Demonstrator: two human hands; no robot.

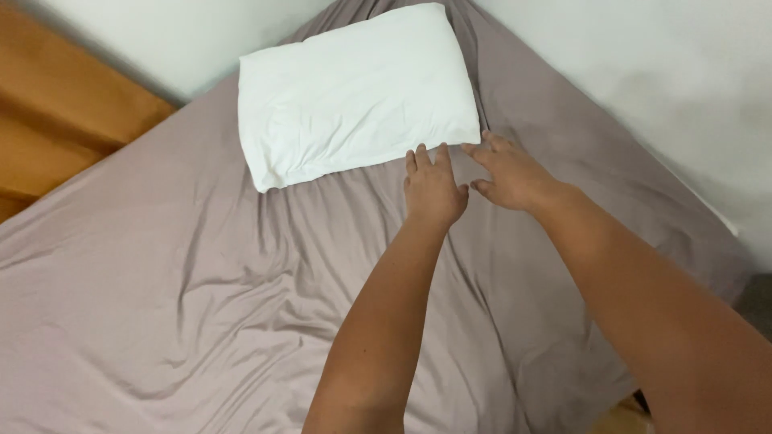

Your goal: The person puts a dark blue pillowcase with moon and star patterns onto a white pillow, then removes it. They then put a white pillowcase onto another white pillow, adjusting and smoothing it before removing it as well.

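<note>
A white pillow [354, 92] lies at the far end of a bed covered by a wrinkled taupe sheet [161, 281]. My left hand [433, 189] rests flat on the sheet, fingers together, its fingertips at the pillow's near edge. Just to its right, my right hand [511, 173] lies on the sheet with fingers spread, fingertips at the pillow's near right corner. Neither hand holds anything.
A white wall [643, 72] runs along the bed's right side and behind the pillow. A wooden floor [56, 120] shows at the upper left, beyond the bed's edge. The bed's near right corner drops off at the bottom right.
</note>
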